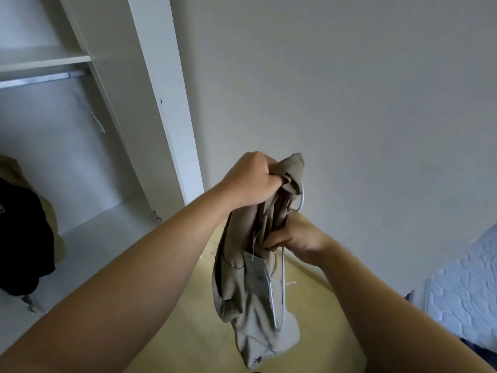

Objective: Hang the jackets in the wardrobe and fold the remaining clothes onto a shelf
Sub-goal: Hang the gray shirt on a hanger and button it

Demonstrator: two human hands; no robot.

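Note:
A beige jacket (pixel 247 292) hangs bunched in front of me, a paper tag dangling at its middle. My left hand (pixel 250 181) grips its top fabric. Lower down, my right hand (pixel 293 235) pinches the jacket together with a thin white wire hanger (pixel 282 286), whose hook curves up beside the collar. The open white wardrobe (pixel 150 103) stands to the left, with its metal rail (pixel 40 79) under a shelf (pixel 45 61). A black garment (pixel 21 238) and a tan one hang at the wardrobe's left edge.
A bare wire hanger (pixel 91 114) hangs from the rail's right end. A white wall fills the right side. A quilted mattress (pixel 468 286) lies at the lower right. Pale wooden floor (pixel 188 332) is underfoot.

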